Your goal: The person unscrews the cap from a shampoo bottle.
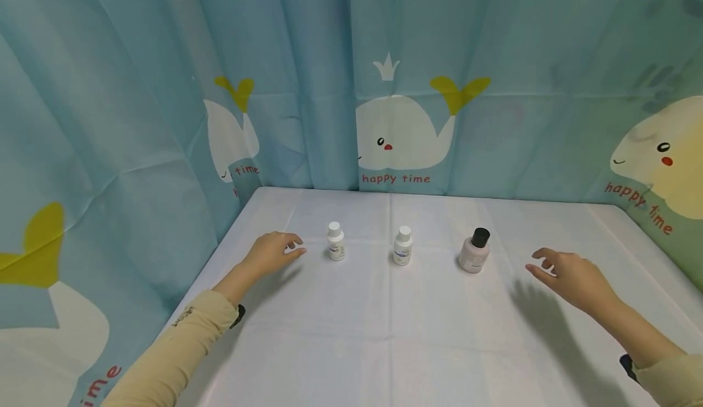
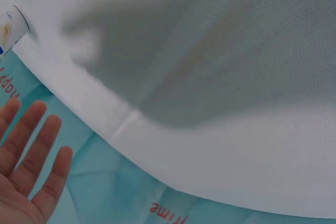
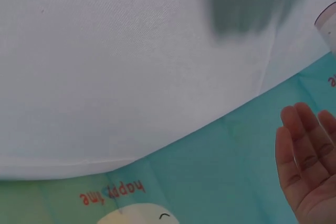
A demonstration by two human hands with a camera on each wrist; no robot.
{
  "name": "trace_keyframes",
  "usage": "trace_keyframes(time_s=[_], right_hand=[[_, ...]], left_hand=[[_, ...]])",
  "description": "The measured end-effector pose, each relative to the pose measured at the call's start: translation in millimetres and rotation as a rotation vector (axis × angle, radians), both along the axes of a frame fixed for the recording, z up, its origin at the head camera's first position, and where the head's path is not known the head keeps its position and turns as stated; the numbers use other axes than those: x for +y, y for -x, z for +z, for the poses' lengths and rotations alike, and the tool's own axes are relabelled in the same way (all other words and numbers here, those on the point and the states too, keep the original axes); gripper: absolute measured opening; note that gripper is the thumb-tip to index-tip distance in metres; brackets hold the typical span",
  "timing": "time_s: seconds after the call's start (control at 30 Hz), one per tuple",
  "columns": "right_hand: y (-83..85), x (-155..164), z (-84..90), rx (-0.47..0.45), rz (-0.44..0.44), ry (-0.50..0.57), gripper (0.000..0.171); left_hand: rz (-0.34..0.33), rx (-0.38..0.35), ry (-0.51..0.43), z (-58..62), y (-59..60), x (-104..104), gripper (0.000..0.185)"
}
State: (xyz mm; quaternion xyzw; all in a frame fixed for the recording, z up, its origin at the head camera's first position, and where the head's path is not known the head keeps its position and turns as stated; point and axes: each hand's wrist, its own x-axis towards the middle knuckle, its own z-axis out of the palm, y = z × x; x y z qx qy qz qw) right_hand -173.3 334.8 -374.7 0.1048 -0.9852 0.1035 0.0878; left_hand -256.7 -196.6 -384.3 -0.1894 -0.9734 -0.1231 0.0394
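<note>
Head view: whole tabletop [image 1: 384,334] under a white cloth, three bottles in a row across it toward the far edge, both hands over the cloth, whale-print curtain [image 1: 406,90] hanging behind and to both sides.
Left wrist view: only the left palm with fingers [image 2: 37,145] straight and spread, the cloth, the curtain past the tabletop edge, and a sliver of a white labelled bottle at the top left corner of the frame; the row itself is not seen.
Right wrist view: right palm, fingers [image 3: 302,140] straight and close together, cloth, curtain, and a pale bottle edge at the right border.
Left hand [image 1: 271,253]: low over the cloth near the left edge of the tabletop, fingers loosely extended, holding nothing; just beside the left white bottle, not touching.
Right hand [image 1: 568,276]: raised above the cloth toward the right edge, fingers relaxed and slightly bent, holding nothing; near the pink bottle, apart from it.
Left white bottle [image 1: 336,241]: upright, white cap on, small label.
Middle white bottle [image 1: 403,246]: upright, white cap on, blue-marked label.
Pink bottle [image 1: 475,251]: upright, black cap on, rounder body.
Contents: cannot tell; all three are capped and opaque.
</note>
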Motion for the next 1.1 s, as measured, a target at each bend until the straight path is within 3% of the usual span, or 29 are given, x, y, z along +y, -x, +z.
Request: trace_keyframes(time_s=[0.27,0.47,0.63,0.8,1.1], right_hand=[[-7.8,-17,-6.3,0.08,-0.015,0.021,0.021],[-13.2,-40,-10.0,0.066,-0.01,0.07,0.017],[-22.0,-55,-6.6,0.039,-0.013,0.177,0.013],[-29.6,-67,-6.1,0.042,0.012,0.206,0.009],[-31.5,-90,-7.2,0.011,0.081,0.27,0.015]], left_hand=[[0.073,0.047,-0.064,1.5,-1.7,4,0.027],[0.115,0.066,-0.128,0.7,-5.5,-3,0.026],[0.104,0.048,-0.234,2.1,-4.6,1,0.025],[0.092,0.019,-0.303,1.7,-6.5,9,0.025],[0.131,0.03,-0.31,4.6,-13.3,11,0.025]])
